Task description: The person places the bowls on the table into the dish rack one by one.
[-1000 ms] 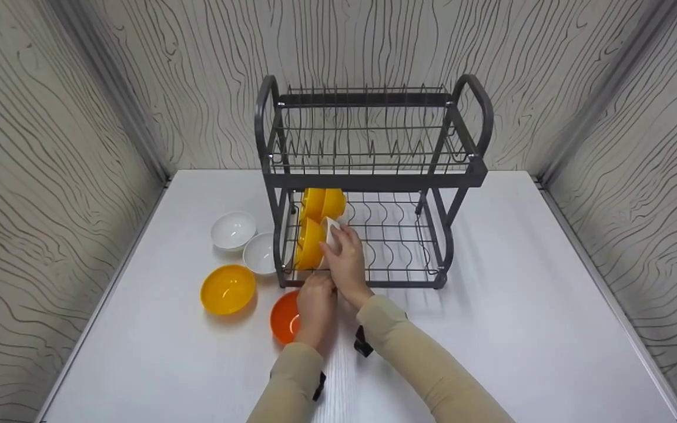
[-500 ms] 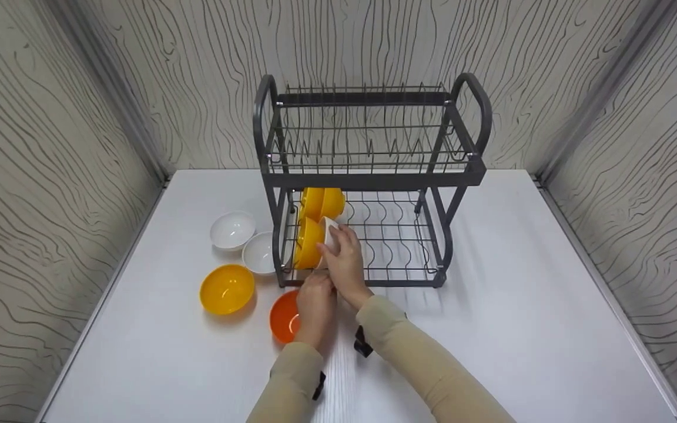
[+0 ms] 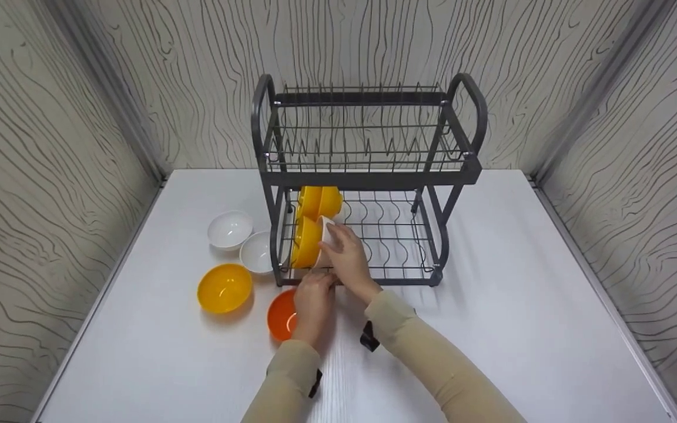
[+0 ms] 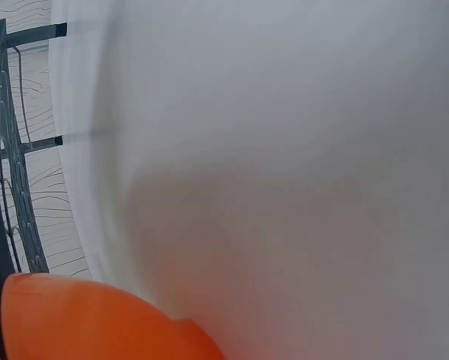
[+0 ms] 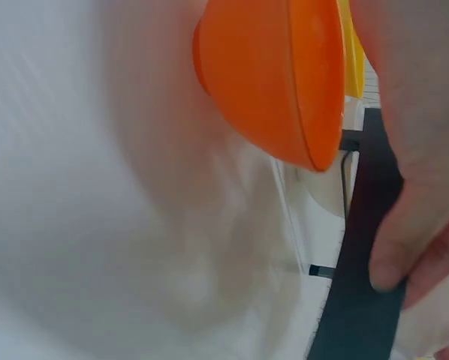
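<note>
In the head view, a white bowl (image 3: 326,230) stands on edge in the lower tier of the dark dish rack (image 3: 368,282), right beside an upright yellow bowl (image 3: 306,242). My right hand (image 3: 348,258) holds the white bowl from the right, thumb and fingers at its rim and side. Lower down, my left hand (image 3: 314,299) grips the rack's front rail; the right wrist view shows its thumb (image 5: 390,262) against the rail. An orange bowl (image 3: 280,316) sits on the table by the left wrist, partly hidden by that hand. More yellow bowls (image 3: 319,201) stand behind in the rack.
Left of the rack, two white bowls (image 3: 230,230) and a yellow bowl (image 3: 224,288) lie on the white table (image 3: 526,329). The rack's upper tier (image 3: 368,178) overhangs the rear of the lower one. Patterned walls (image 3: 638,176) enclose the back and sides.
My right wrist and forearm have shifted slightly to the right while the fingers stay at the white bowl. The left hand keeps its place at the rail. The head view has drifted a little.
</note>
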`<state>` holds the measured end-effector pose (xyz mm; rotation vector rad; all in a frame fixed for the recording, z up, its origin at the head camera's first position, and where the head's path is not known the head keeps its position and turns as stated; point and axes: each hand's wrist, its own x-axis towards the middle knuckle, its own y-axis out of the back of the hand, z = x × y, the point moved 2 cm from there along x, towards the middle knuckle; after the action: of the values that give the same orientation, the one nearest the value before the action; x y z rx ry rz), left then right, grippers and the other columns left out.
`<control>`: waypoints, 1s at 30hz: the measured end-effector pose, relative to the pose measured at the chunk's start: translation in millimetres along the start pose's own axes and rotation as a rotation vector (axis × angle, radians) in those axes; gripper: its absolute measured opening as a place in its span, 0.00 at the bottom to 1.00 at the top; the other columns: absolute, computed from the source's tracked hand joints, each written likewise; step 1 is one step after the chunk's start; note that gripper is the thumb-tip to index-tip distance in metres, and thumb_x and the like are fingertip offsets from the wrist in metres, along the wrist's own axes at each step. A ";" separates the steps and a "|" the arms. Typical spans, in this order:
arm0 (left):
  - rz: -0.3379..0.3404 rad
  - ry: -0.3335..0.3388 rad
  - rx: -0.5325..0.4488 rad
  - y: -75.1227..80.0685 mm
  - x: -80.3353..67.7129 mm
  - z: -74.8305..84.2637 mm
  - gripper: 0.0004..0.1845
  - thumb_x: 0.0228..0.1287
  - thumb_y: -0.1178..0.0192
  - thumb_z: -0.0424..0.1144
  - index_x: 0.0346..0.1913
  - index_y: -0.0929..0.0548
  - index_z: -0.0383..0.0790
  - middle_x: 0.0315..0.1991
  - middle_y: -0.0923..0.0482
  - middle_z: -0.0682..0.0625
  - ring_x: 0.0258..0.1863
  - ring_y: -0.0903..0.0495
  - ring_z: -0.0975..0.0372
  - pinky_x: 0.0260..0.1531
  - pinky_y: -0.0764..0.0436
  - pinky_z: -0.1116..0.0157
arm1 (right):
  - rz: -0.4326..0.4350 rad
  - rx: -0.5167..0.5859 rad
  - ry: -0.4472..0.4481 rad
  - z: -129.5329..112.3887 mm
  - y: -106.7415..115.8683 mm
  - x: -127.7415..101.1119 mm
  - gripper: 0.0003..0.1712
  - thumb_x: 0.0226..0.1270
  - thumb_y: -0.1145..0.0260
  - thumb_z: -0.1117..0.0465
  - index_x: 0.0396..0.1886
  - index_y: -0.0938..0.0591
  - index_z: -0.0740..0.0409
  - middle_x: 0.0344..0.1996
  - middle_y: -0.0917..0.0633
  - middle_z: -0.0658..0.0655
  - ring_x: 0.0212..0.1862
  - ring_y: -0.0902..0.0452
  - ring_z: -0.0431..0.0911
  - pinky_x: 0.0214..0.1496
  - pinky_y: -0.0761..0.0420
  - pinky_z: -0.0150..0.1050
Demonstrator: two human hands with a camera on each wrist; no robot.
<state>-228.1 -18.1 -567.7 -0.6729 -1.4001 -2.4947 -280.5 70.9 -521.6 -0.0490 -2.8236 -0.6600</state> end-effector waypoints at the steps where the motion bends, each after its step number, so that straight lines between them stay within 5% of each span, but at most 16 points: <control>1: -0.011 0.003 -0.011 0.2 -0.2 -0.2 0.07 0.55 0.38 0.31 0.32 0.13 0.46 0.29 0.16 0.55 0.33 0.19 0.62 0.41 0.20 0.64 | -0.023 0.001 -0.006 0.6 1.9 0.8 0.28 0.63 0.38 0.54 0.62 0.28 0.53 0.66 0.32 0.56 0.68 0.39 0.51 0.70 0.38 0.46; 4: -0.042 0.018 -0.027 -0.1 -0.8 -0.9 0.09 0.57 0.39 0.31 0.36 0.13 0.48 0.33 0.15 0.56 0.37 0.19 0.63 0.49 0.21 0.63 | -0.068 -0.006 0.003 3.3 8.1 2.1 0.29 0.64 0.38 0.53 0.63 0.30 0.54 0.66 0.32 0.55 0.69 0.39 0.51 0.70 0.38 0.46; 12: -0.045 0.018 -0.042 -1.7 -1.0 -2.0 0.10 0.57 0.40 0.30 0.38 0.13 0.46 0.35 0.15 0.55 0.38 0.19 0.62 0.46 0.20 0.63 | -0.079 -0.037 0.014 15.4 26.6 -4.6 0.30 0.63 0.39 0.51 0.63 0.30 0.58 0.66 0.33 0.61 0.69 0.41 0.54 0.71 0.42 0.50; 19: -0.106 0.048 -0.068 -2.5 -0.6 -2.4 0.10 0.61 0.42 0.34 0.43 0.14 0.46 0.39 0.15 0.55 0.44 0.19 0.61 0.56 0.25 0.60 | -0.041 -0.156 0.037 27.2 51.1 -16.8 0.30 0.63 0.38 0.53 0.63 0.30 0.58 0.66 0.34 0.64 0.69 0.42 0.58 0.70 0.43 0.55; 30: -0.063 -0.007 -0.070 -1.5 -3.2 -0.9 0.10 0.62 0.43 0.38 0.42 0.15 0.43 0.38 0.15 0.52 0.43 0.19 0.59 0.61 0.30 0.56 | 0.061 -0.413 0.200 58.8 82.1 -41.8 0.27 0.60 0.35 0.54 0.58 0.25 0.58 0.62 0.30 0.64 0.65 0.37 0.60 0.67 0.43 0.63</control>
<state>-226.1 -18.2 -570.8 -0.6620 -1.3621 -2.6037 -246.1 171.3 -547.2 -0.1329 -2.4445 -1.1521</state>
